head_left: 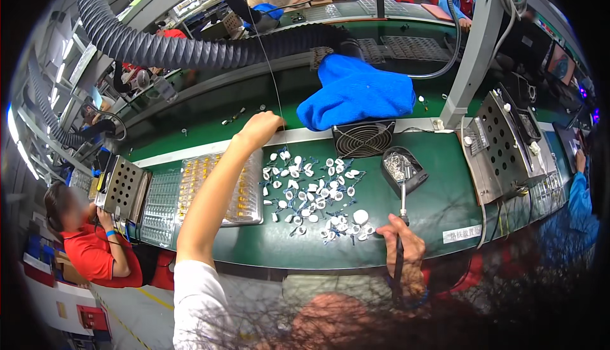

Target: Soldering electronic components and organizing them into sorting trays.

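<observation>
Head view, from the left: stretched across the clear tray [257,213] of yellow parts with the left hand [262,129]; liable to nudge the tray or dislodge its contents if lowering the forearm. Curled in beside a thin hanging strand [271,69], with grip unclear: cannot tell whether pinching it or not. Perhaps prone to snagging the strand through a careless swing.

Next, mid-bench between both hands, many small white cup-shaped parts [325,192] with dark-blue leads, strewn loosely; apt to tangle, to be swept aside by a low wrist, or to be scorched by a stray tip, if hot.

Further right, wrapped closely around the soldering iron [403,202] with the right hand [408,247], working end over the black dish [419,179] of metal shavings; might tip the dish or scatter curls by pressing too hard near its edge.

Hard to make out, again left to right: tray middle, beneath the forearm; left fingertips, turned away; fan [363,140] top, under blue cloth [359,93]; exact iron tip, lost against the shavings; right wrist, veiled by dark hair-like strands [470,305].
</observation>
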Tool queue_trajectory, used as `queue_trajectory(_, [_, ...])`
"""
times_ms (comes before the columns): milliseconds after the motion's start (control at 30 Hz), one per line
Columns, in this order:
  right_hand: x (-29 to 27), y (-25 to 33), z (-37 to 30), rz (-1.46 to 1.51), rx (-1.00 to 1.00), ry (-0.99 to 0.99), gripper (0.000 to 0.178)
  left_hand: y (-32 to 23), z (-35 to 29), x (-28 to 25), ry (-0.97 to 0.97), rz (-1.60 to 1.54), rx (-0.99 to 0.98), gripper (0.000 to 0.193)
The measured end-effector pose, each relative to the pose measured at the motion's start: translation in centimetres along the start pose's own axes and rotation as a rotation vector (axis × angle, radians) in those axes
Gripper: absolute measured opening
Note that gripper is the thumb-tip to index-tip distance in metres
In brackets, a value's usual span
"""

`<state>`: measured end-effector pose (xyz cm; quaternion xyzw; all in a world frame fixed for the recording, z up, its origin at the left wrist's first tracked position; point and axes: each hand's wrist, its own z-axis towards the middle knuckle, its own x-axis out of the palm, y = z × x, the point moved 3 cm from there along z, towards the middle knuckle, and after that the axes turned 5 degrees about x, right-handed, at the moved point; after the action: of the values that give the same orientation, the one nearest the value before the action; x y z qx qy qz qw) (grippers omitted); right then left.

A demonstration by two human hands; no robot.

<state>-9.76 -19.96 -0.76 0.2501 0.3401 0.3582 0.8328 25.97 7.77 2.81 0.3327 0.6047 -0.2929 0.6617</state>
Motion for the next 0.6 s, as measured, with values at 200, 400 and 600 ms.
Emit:
queue_trajectory(200, [0.0, 0.0, -0.1, 0.018, 0.029, -0.005, 0.042, 0.3, 1.1, 0.4, 0.060, 0.030, 0.052, 0.013])
queue_trajectory(400, [-0.3, -0.1, -0.2, 0.033, -0.002, -0.043, 0.041, 0.4, -2.9, -3.5, -0.387, -0.594, -0.242, 0.019])
queue_trajectory(600, [-0.5, 0.4, 0.2, 0.118, 0.053, -0.045, 0.034, -5.3, -10.4, -7.8, -0.562, -1.031, -0.350, 0.015])
